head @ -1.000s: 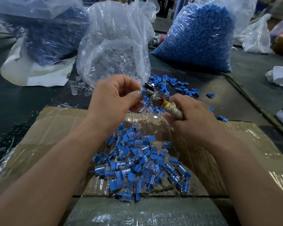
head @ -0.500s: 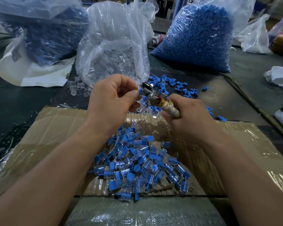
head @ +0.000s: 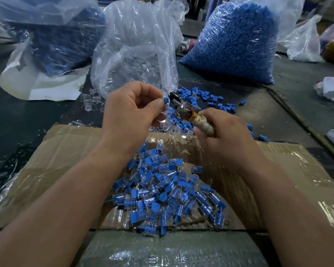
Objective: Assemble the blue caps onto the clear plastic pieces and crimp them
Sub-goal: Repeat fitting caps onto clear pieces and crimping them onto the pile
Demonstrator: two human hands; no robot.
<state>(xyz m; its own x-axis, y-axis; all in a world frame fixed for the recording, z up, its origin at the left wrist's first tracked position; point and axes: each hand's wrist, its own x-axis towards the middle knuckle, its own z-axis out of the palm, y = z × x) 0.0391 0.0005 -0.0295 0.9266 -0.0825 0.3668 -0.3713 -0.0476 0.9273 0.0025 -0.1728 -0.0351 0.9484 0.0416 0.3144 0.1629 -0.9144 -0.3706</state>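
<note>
- Small blue cap on clear plastic piece [head: 165, 102]: above far edge of brown taped cardboard box [head: 56, 166]; pinched at tips of left hand [head: 131, 116], fingers curled narrow around it.
- Metal crimping tool with tape-bound handle [head: 183, 109]: above same far edge; head touching or just beside the cap, cannot tell which; handle gripped in curled fingers of right hand [head: 226, 139].
- Heap of finished blue-and-clear pieces [head: 168, 193]: on box, middle.
- Handling, judged: light, stiff, smooth, likely slippery; best pinched by clear body, cap end left free for tool.
</note>
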